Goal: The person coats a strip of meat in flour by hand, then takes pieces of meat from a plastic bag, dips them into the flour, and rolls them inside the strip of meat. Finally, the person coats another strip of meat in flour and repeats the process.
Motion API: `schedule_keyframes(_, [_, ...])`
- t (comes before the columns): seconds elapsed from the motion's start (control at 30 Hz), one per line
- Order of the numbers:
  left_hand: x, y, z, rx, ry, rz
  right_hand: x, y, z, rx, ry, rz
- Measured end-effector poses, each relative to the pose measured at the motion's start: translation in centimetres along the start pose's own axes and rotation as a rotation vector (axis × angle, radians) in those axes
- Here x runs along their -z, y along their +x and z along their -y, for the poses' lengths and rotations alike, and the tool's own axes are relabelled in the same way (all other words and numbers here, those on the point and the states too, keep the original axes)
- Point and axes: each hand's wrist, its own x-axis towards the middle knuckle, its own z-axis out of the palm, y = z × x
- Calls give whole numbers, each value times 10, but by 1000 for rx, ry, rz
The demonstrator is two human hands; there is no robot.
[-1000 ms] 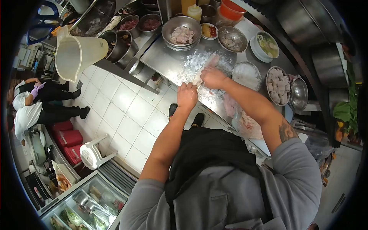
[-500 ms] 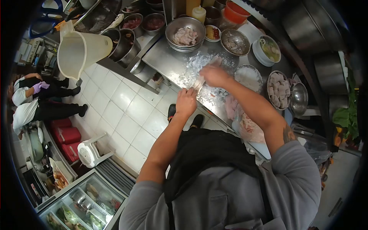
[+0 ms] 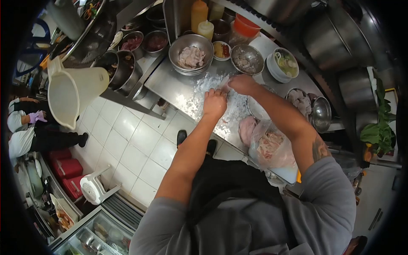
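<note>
On the steel worktop [image 3: 168, 80], from the head camera, I see both hands down on a white patch of flour [image 3: 196, 94]. The left hand [image 3: 214, 103] lies knuckles-up at the near side of the patch, its fingers [image 3: 211, 92] curled and pressed into the flour. The right hand [image 3: 242, 84] sits just beyond it and to the right, nearly touching it, fingers bent and tips pointing left into the flour. Whatever lies under the palms is hidden, so I cannot tell whether either hand is clenched on something or only pressing. Flour spreads out around both sets of fingers, mostly to their left and far side.

Just past the flour stands a bowl [image 3: 190, 57] of pale raw pieces, with a smaller bowl [image 3: 246, 59] to its right. Near the worktop's front edge, under the right forearm, sits a clear bag [image 3: 271, 146] of pinkish meat. A plastic jug [image 3: 72, 91] hangs well off to the left, over the tiled floor [image 3: 140, 144].
</note>
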Motion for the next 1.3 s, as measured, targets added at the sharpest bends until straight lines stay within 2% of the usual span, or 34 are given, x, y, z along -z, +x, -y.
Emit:
schedule_keyframes(0.1, [-24,23,-3,19,60,-18,3,0,0,3,65,-54])
schedule_keyframes(0.2, [-32,32,-6,30,124,11,-6,7,-5,-47,-20,37])
schedule_keyframes(0.33, [-35,37,-14,14,213,22,-16,12,-10,-38,-17,61])
schedule_keyframes(0.4, [-34,38,-13,78,103,14,-17,13,-13,7,7,23])
schedule_keyframes(0.5, [-26,38,-7,167,1,40,-13,19,-14,-87,-5,64])
schedule_keyframes(0.63, [-28,38,2,247,-57,31,-16,26,-11,-105,80,-78])
schedule_keyframes(0.7, [-30,36,3,227,-99,-76,-18,30,-4,-132,127,-213])
schedule_keyframes(0.73, [-30,34,3,217,-121,-129,-17,31,-4,-134,117,-156])
schedule_keyframes(0.83, [-32,30,14,57,-15,-108,-12,33,-6,-159,111,-11])
schedule_keyframes(0.9, [-18,24,19,67,-59,-41,-8,32,-5,-196,139,50])
schedule_keyframes(0.93, [-7,21,22,73,-80,-9,4,29,0,-189,164,31])
schedule_keyframes(1.0, [11,1,36,130,-145,-70,22,19,14,-183,222,-7])
schedule_keyframes(1.03, [17,-10,40,159,-177,-102,11,20,13,-160,228,-16])
schedule_keyframes(1.17, [32,-54,32,17,-103,-158,-14,20,16,-154,182,-91])
schedule_keyframes(1.3, [36,-84,27,-82,-97,-3,9,14,50,-258,249,-122])
